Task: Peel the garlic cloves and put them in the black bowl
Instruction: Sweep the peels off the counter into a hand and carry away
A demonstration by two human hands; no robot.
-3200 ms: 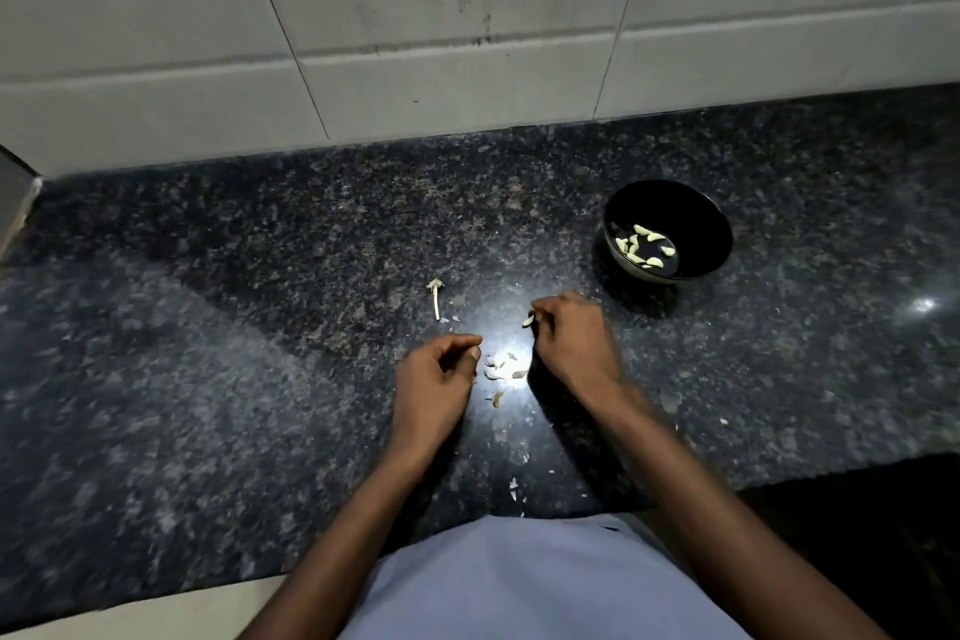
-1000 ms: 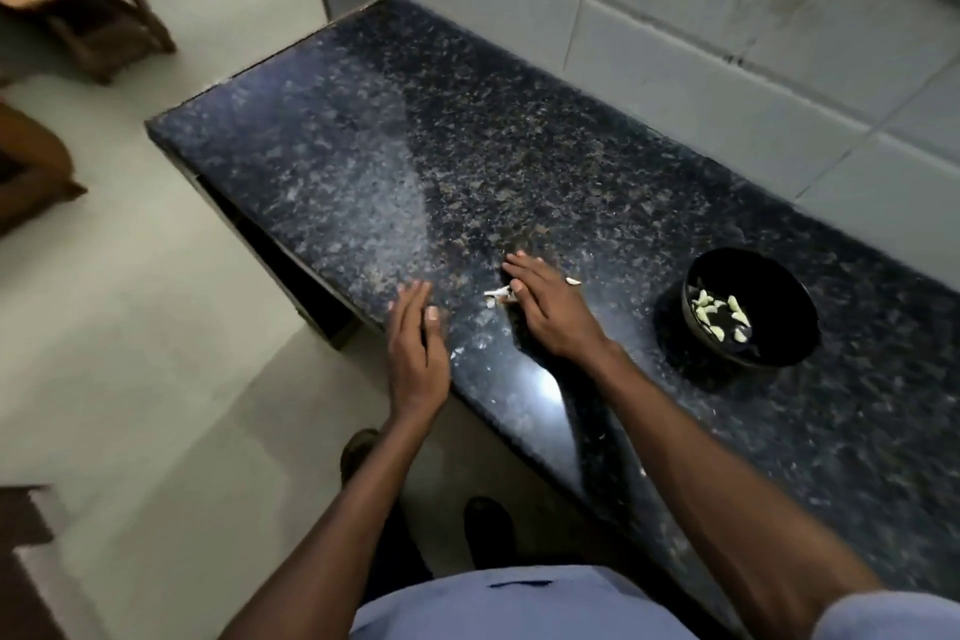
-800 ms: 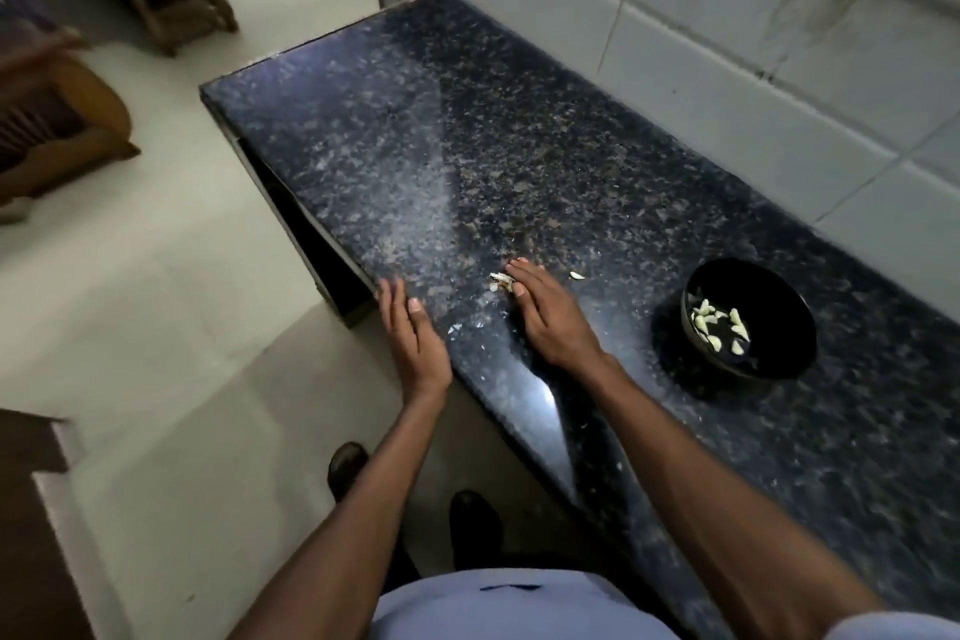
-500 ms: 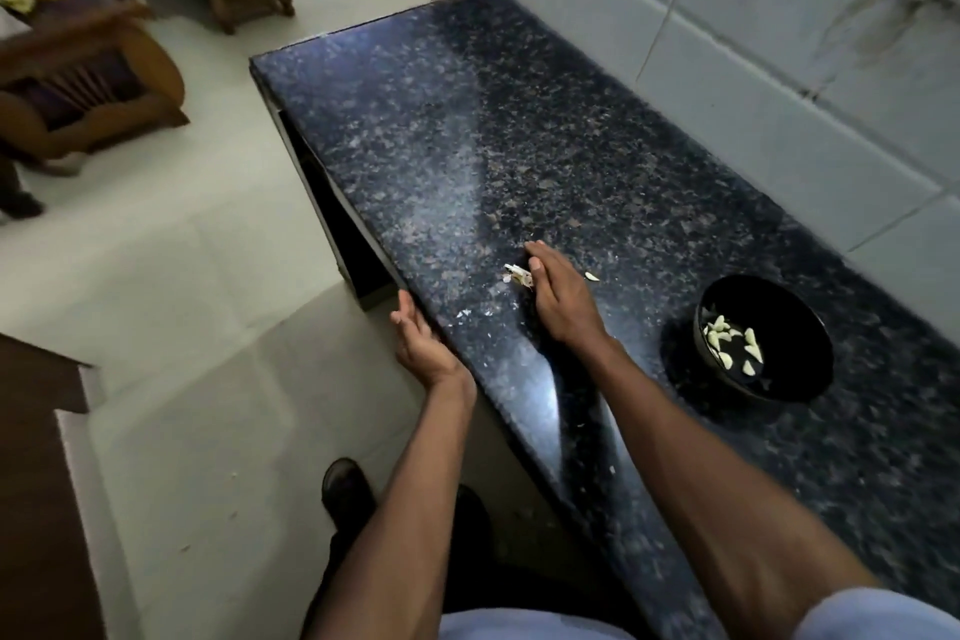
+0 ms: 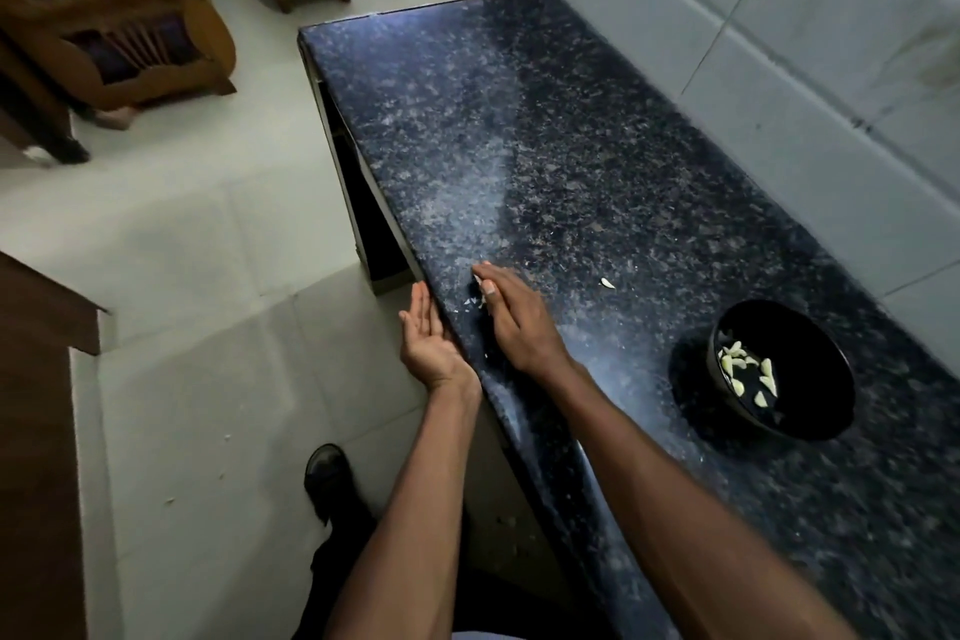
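Garlic cloves: pale peeled pieces (image 5: 748,372) lie inside the round black bowl (image 5: 810,411), on the speckled dark stone counter (image 5: 597,161) near its front edge.
Left hand (image 5: 427,344): flat, palm up, against the counter's front edge.
Right hand (image 5: 511,314): fingers straight, pressing white garlic skins (image 5: 477,297) by that edge.
Loose bit: one pale scrap (image 5: 607,283) farther in.

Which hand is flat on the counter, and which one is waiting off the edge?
The right hand lies palm-down on the counter over the garlic scraps; the left hand is palm-up beside the edge.

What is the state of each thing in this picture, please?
black bowl: upright, holds peeled cloves
peeled cloves: inside the bowl
loose piece: alone on the counter
garlic skins: under the right fingertips
right hand: flat on the skins
left hand: open, palm up at the counter edge
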